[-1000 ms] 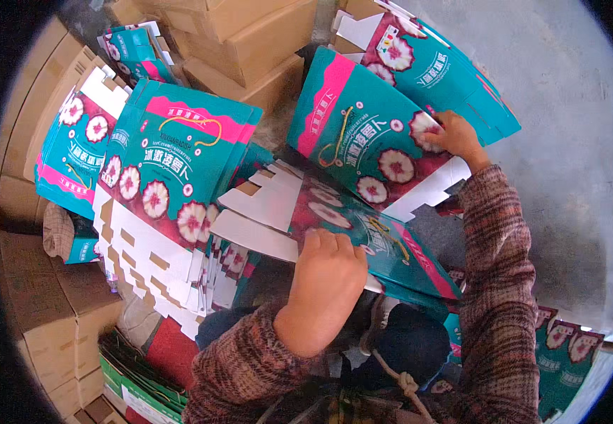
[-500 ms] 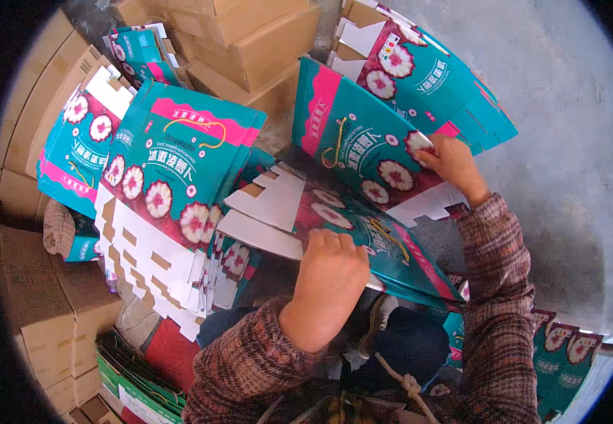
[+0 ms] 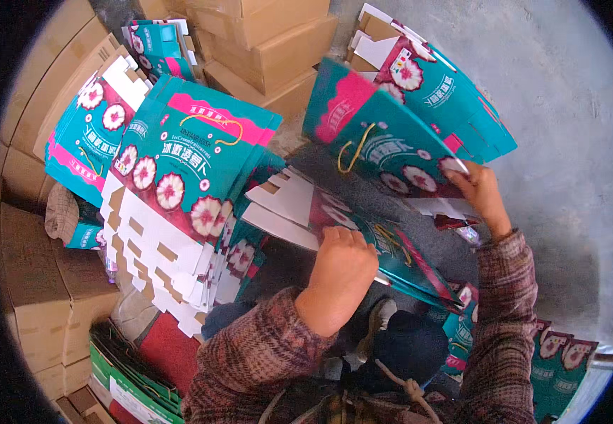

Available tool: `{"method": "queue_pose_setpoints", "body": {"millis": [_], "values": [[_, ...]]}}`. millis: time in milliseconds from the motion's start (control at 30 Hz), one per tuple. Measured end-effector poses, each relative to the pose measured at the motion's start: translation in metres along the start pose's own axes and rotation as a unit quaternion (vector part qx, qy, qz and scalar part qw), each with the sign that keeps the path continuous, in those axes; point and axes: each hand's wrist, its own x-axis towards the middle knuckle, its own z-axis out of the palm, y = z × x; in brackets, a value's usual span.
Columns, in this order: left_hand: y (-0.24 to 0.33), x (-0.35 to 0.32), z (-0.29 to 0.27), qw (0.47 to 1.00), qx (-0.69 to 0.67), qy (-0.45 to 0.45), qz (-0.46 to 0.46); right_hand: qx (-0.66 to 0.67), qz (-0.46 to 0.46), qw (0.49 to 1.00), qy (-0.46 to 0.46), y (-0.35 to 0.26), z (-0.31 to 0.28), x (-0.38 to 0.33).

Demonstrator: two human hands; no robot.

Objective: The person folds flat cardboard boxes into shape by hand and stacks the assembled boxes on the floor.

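My right hand (image 3: pixel 482 194) pinches the edge of a flattened teal gift box (image 3: pixel 384 138), which has a pink band, radish-slice pictures and a yellow cord handle. That box tilts up over the grey floor. Closer to me, my left hand (image 3: pixel 342 275) is closed on the edge of a few more flat boxes (image 3: pixel 398 251) of the same print, their white notched flaps sticking out to the left. A thick stack of flat teal boxes (image 3: pixel 172 155) leans to the left of both hands, white die-cut flaps fanned along its lower edge.
Brown cartons (image 3: pixel 264 53) are piled at the back, with more cartons (image 3: pixel 41 297) down the left side. Another flat-box stack (image 3: pixel 427 92) lies at the far right. Green-sided packaging (image 3: pixel 133 385) sits at lower left, and further teal boxes (image 3: pixel 561 364) stand at lower right.
The box in my right hand has shifted slightly right and tilted, slightly blurred by motion. My left hand keeps its grip on the lower boxes. The whole view has drifted a little.
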Motion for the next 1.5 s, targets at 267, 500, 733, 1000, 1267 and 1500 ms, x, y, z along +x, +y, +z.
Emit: {"method": "queue_pose_setpoints", "body": {"millis": [267, 500, 733, 1000, 1267, 1500], "values": [[0.002, 0.000, 0.003, 1.000, 0.003, -0.012, -0.010, 0.087, 0.063, 0.992, 0.061, -0.001, -0.029, -0.002], [0.000, -0.002, 0.005, 0.999, 0.029, 0.012, -0.006, 0.029, 0.044, 0.992, 0.115, 0.003, -0.026, -0.004], [0.004, -0.007, 0.009, 1.000, 0.011, 0.023, -0.014, 0.065, 0.069, 0.987, 0.132, -0.007, -0.023, -0.008], [0.006, -0.009, 0.004, 0.999, 0.034, 0.025, -0.016, 0.021, 0.015, 0.994, 0.110, -0.038, -0.027, -0.013], [0.008, -0.012, 0.009, 1.000, 0.024, 0.013, -0.012, 0.073, 0.002, 0.985, 0.155, -0.049, -0.039, -0.028], [0.020, -0.015, 0.016, 0.999, 0.034, 0.012, -0.024, 0.100, 0.000, 0.976, 0.194, -0.060, -0.063, -0.050]]}}
